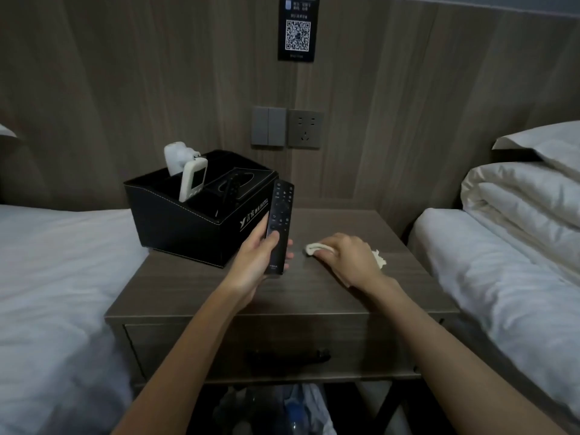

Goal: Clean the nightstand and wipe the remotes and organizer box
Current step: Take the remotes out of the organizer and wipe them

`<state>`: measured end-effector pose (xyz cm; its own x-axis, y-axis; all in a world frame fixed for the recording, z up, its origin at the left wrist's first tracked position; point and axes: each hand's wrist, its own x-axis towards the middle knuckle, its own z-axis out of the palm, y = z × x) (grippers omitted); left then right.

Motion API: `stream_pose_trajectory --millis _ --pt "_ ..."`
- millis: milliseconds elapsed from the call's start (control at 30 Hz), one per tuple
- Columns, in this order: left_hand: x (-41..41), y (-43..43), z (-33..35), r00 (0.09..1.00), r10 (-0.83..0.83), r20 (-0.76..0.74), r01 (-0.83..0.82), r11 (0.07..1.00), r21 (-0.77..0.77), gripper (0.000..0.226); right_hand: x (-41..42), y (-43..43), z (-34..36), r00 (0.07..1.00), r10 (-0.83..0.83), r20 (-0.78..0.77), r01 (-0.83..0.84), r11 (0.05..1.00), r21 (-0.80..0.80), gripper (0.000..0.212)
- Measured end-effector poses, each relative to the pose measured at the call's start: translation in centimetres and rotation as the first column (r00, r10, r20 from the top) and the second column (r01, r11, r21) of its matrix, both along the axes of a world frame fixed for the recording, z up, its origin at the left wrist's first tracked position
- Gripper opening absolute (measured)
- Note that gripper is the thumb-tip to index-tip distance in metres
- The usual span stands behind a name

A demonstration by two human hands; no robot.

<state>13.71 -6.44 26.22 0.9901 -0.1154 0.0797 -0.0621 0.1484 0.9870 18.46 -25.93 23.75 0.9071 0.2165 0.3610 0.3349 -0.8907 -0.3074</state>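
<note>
Left hand (257, 262) grips the slim black remote (280, 215), buttons up; at its 3 o'clock, right hand (348, 255) clutches a crumpled white cloth (314, 248) against the counter (282, 293).

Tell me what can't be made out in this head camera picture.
All in the head view:
cloth: mostly covered by the right hand.
black remote: back hidden by the left hand.
organizer box: interior too dark.
QR sign: lettering too small, top cut by frame edge.
plastic bag under the nightstand: contents dark, blurred.
</note>
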Motion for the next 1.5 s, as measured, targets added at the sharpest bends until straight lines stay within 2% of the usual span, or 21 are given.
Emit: stream_pose_trajectory --millis 167,333,367,433,500,533,633,800,867,1100,1333,1500 --pt "0.6 -0.3 -0.6 0.999 -0.044 -0.03 0.039 0.988 -0.148 0.041 0.4 -0.9 -0.6 0.997 -0.073 0.008 0.071 0.985 0.159 0.033" --pt "0.0 -0.1 -0.5 0.99 -0.143 0.006 0.141 0.972 -0.186 0.038 0.7 -0.9 -1.0 0.984 -0.178 0.002 0.162 0.904 0.397 0.027" --pt "-0.1 0.0 -0.9 0.989 -0.148 0.005 0.146 0.972 -0.183 0.04 0.8 -0.9 -0.6 0.984 -0.176 -0.008 0.159 0.866 0.473 0.026" --pt "-0.2 0.2 -1.6 0.992 -0.129 0.008 0.129 0.982 -0.137 0.042 0.5 -0.8 0.8 0.987 -0.161 -0.004 0.121 0.723 0.68 0.022" --pt "-0.2 0.5 -1.9 0.994 -0.11 0.021 0.112 0.99 -0.086 0.043 -0.1 -0.8 2.9 0.978 -0.186 0.093 0.036 0.594 0.803 0.018" --pt "-0.3 0.7 -2.0 0.993 -0.114 0.023 0.115 0.99 -0.077 0.043 -0.6 -0.6 4.0 0.966 -0.201 0.164 -0.018 0.58 0.814 0.014" --pt "-0.8 0.9 -2.1 0.987 -0.161 0.022 0.162 0.982 -0.095 0.046 -2.3 0.7 6.3 0.92 -0.19 0.343 -0.155 0.627 0.764 0.01" --pt "-1.8 0.6 -2.1 0.979 -0.194 0.068 0.202 0.972 -0.123 0.047 -3.6 4.0 6.1 0.859 -0.125 0.497 -0.22 0.786 0.578 0.018" --pt "-2.2 0.6 -2.1 0.976 -0.206 0.07 0.214 0.966 -0.147 0.051 -3.7 4.8 5.5 0.835 -0.1 0.541 -0.238 0.821 0.519 0.021" --pt "-3.5 0.3 -1.8 0.976 -0.205 0.079 0.216 0.96 -0.177 0.049 -4.5 5.4 4.1 0.875 -0.005 0.484 -0.296 0.785 0.544 0.034" --pt "-3.8 -0.4 -1.4 0.978 -0.182 0.099 0.199 0.958 -0.208 0.045 -4.6 5.2 3.3 0.843 0.063 0.534 -0.32 0.857 0.405 0.041" --pt "-3.6 -0.3 -1.5 0.981 -0.15 0.123 0.173 0.964 -0.2 0.045 -4.9 5.1 2.7 0.857 0.148 0.493 -0.362 0.855 0.372 0.043"
